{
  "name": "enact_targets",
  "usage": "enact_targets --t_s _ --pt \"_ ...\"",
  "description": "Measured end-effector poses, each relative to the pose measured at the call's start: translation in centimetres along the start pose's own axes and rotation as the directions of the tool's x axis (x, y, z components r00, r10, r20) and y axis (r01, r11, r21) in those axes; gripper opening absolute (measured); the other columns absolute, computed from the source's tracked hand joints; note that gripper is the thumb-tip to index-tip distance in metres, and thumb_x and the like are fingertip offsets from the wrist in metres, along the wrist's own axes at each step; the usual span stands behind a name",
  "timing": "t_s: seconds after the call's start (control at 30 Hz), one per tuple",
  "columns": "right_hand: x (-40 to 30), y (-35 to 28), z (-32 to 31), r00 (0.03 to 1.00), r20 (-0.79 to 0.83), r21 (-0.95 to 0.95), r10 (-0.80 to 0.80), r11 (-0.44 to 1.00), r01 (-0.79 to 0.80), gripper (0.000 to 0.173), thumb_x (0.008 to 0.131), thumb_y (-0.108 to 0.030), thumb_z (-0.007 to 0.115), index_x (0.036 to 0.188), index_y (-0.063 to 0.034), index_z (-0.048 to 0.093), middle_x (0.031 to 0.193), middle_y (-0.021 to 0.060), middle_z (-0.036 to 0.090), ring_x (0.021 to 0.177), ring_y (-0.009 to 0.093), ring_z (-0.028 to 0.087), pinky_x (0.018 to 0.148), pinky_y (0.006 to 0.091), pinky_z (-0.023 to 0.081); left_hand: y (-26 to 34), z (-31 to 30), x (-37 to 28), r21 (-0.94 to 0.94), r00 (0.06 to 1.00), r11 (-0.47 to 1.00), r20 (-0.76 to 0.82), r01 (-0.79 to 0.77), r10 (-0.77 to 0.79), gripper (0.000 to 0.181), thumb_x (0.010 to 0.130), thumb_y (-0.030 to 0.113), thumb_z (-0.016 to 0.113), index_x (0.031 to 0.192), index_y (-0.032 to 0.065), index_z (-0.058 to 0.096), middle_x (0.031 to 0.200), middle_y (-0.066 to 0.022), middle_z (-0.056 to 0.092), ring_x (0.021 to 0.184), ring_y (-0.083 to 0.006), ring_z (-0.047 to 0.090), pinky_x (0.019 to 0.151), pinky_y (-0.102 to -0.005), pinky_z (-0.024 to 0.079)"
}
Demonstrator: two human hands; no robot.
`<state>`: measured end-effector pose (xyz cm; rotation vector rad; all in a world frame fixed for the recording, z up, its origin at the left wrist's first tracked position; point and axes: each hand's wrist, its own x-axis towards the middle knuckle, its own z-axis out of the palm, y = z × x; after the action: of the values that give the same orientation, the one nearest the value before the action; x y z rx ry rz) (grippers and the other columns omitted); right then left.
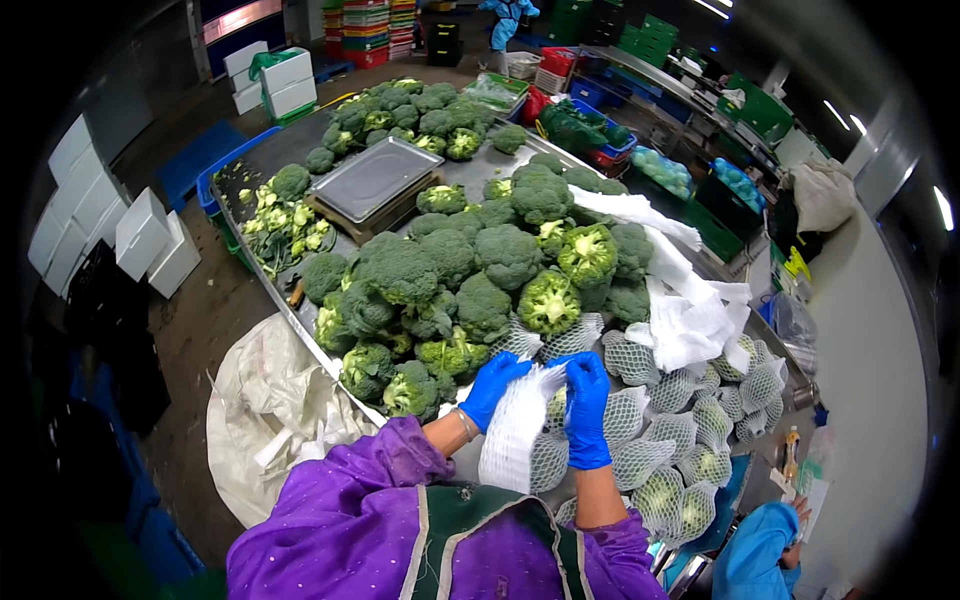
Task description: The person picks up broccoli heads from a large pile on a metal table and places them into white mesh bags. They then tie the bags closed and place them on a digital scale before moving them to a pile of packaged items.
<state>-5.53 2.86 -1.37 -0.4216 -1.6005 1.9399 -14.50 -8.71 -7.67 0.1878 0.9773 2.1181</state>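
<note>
Both my hands wear blue gloves and pinch the upper end of a white foam net sleeve (514,439), which hangs down toward my apron. My left hand (493,386) grips its left side and my right hand (586,409) its right side. Just beyond my hands lies a heap of broccoli heads (450,259), some with cut stems facing up. Several foam-netted broccoli heads (626,416) lie to the right of my right hand and partly beneath it. A loose bundle of white foam net sleeves (686,307) rests on the heap's right side.
On the metal table (262,184) stands a scale with a metal tray (376,178). Broccoli trimmings (281,225) and an orange-handled tool (297,292) lie at left. A white woven sack (277,405) hangs by the left edge. A person in blue sleeves (757,551) is at lower right.
</note>
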Motion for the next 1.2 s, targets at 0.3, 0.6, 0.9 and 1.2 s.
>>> enact_targets --t_s 0.3,0.6,0.9,1.2 --pt "-0.8 2.5 2.8 0.952 0.183 -0.069 0.245 0.969 -0.236 0.013 0.083 -0.009 0.056 0.094 -0.0019 0.056 0.086 0.0013 0.056 0.076 0.007 0.051 0.07 0.0211 0.042 3.7 -0.4 0.1 0.209 0.927 0.942 -0.216 -0.264 0.308 0.014 0.082 0.009 0.061 0.072 0.0084 0.052 0.073 -0.0016 0.057 0.07 -0.0067 0.05 0.066 -0.0216 0.04" --pt "2.2 2.8 4.9 0.864 0.392 0.079 0.317 0.924 -0.375 0.015 0.083 -0.011 0.058 0.097 -0.0057 0.058 0.088 0.0019 0.061 0.082 0.011 0.056 0.078 0.0259 0.044 10.9 -2.7 -2.8 0.401 0.948 0.887 -0.114 -0.229 0.296 0.033 0.082 0.024 0.063 0.104 0.0003 0.058 0.091 -0.0021 0.059 0.085 -0.0085 0.051 0.079 -0.0247 0.041" --pt "0.7 7.5 13.1 0.756 0.543 -0.093 0.364 0.922 -0.377 0.031 0.083 -0.017 0.059 0.109 -0.001 0.054 0.098 0.0036 0.058 0.086 0.011 0.052 0.076 0.026 0.044 20.7 -13.2 -4.5 0.812 0.9 0.541 -0.045 -0.22 0.434 0.014 0.08 0.013 0.058 0.087 0.001 0.059 0.082 -0.0026 0.062 0.072 -0.0104 0.054 0.068 -0.0266 0.045" --pt "8.0 12.0 17.2 0.999 0.035 -0.203 -0.014 0.979 0.021 0.016 0.086 -0.015 0.051 0.082 -0.0008 0.056 0.066 0.0 0.052 0.063 0.007 0.042 0.056 0.0276 0.038 24.3 -12.2 -1.5 0.982 0.827 0.089 0.091 -0.168 0.555 0.024 0.074 0.023 0.069 0.078 0.0042 0.054 0.07 -0.0109 0.059 0.058 -0.0168 0.051 0.053 -0.0306 0.038"
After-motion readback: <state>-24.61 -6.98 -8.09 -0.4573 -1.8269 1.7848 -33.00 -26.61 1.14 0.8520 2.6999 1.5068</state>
